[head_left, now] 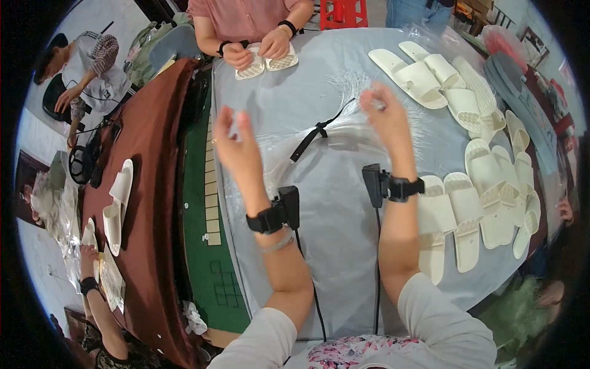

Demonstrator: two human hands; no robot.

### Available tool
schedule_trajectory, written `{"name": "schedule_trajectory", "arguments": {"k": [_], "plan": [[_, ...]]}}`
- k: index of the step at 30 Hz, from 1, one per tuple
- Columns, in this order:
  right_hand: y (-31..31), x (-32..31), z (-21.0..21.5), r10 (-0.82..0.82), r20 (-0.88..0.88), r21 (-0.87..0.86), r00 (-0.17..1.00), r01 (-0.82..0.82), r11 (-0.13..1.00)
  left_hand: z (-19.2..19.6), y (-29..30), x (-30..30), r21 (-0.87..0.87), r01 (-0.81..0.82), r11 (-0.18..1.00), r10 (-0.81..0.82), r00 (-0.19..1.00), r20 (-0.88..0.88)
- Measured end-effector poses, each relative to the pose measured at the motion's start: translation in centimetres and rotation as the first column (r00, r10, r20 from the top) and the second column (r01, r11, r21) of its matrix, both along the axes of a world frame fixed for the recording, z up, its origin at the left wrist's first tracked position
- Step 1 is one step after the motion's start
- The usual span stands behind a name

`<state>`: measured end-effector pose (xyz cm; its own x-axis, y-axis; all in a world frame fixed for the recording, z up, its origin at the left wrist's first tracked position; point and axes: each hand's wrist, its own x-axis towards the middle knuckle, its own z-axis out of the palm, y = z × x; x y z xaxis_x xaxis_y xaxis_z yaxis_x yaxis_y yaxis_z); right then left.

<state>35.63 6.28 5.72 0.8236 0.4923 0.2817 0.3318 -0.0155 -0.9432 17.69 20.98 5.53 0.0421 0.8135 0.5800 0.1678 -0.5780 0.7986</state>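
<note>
Both my hands are raised over a grey-covered table [307, 264]. My left hand [236, 147] is left of a bundle of clear plastic strands [350, 132], its thumb and fingers apart. To the bundle's right, my right hand [388, 117] has loosely bent fingers with a gap between them. Nothing shows in either hand, though a thin clear strand would be hard to see. A black strap [312, 136] is wrapped round the bundle's middle, its two ends sticking out. Black wrist devices with cables sit on both my forearms.
Several cream slippers [458, 209] lie along the table's right side. Across from me, a person in pink handles a pair of slippers [283, 59]. Other people are by the brown-covered table [150, 184] at left, with more slippers. A green mat [212, 270] lies between the tables.
</note>
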Motion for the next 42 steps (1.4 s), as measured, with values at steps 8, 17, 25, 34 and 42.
{"name": "schedule_trajectory", "arguments": {"k": [8, 17, 25, 34, 42], "plan": [[-11.1, -11.8, 10.3, -0.451, 0.295, 0.764, 0.842, 0.076, 0.64, 8.7, -7.6, -9.1, 0.204, -0.141, 0.969, 0.104, 0.978, 0.184], [-16.7, -20.4, 13.2, 0.316, 0.311, 0.245, 0.896, -0.396, 0.885, 5.3, -2.7, -22.0, 0.186, -0.312, 0.932, 0.363, 0.768, -0.527], [-27.9, -24.2, 8.5, 0.34, 0.03, -0.134, 0.94, -0.333, 0.933, 3.5, 10.2, -34.6, 0.319, -0.616, 0.72, 0.514, 0.166, -0.841], [-35.0, -26.0, 6.2, 0.135, -0.034, -0.292, 0.99, -0.139, 0.946, 2.4, 13.5, -38.3, -0.243, -0.763, 0.599, 0.649, 0.641, -0.409], [-32.2, -21.5, 2.5, 0.6, 0.356, -0.704, 0.716, -0.216, 0.676, -0.1, 15.6, -41.0, -0.313, 0.367, 0.876, -0.187, 0.856, 0.481]]}}
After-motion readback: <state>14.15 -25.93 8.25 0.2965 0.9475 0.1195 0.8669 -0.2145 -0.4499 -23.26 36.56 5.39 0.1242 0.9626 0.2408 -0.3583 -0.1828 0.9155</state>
